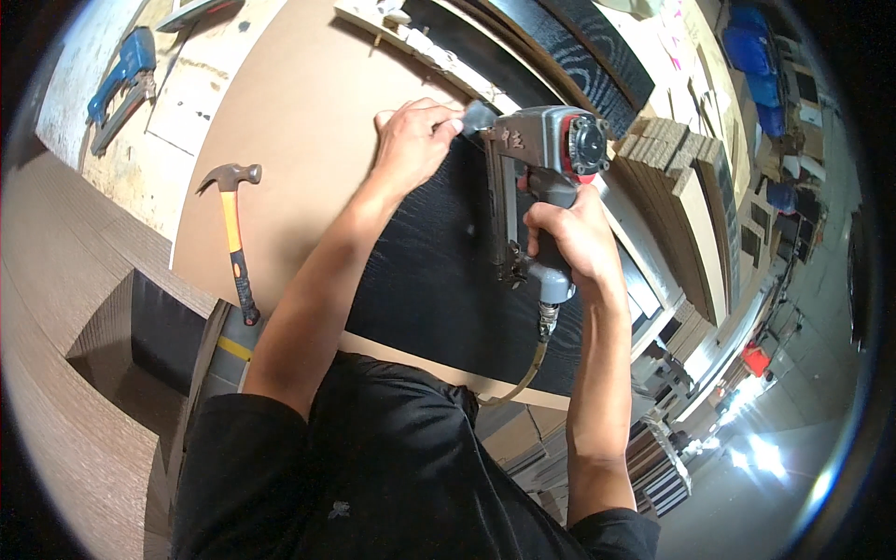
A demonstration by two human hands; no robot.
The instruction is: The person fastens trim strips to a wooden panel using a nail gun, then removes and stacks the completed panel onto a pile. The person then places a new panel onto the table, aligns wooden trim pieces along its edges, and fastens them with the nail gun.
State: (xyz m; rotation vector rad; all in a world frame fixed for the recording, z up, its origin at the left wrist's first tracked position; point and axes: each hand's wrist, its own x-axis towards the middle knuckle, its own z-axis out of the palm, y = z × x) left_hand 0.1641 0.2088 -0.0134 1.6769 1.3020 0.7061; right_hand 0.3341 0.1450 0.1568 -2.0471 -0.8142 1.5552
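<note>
My right hand is wrapped round the handle of a grey pneumatic nail gun, its magazine hanging down over a black wood-grain panel. An air hose runs from the handle's base toward me. My left hand rests at the panel's far left corner, fingers bent and drawn together. A small translucent grey piece shows between its fingertips and the gun's nose; what exactly the fingers grip is hidden. A claw hammer with a yellow and black handle lies left of my left forearm.
Under the panel lies a large tan board. A pale wood strip borders the far side. At the far left is a blue staple gun. Stacked boards stand on the right, and a brown panel with a dark recess is at left.
</note>
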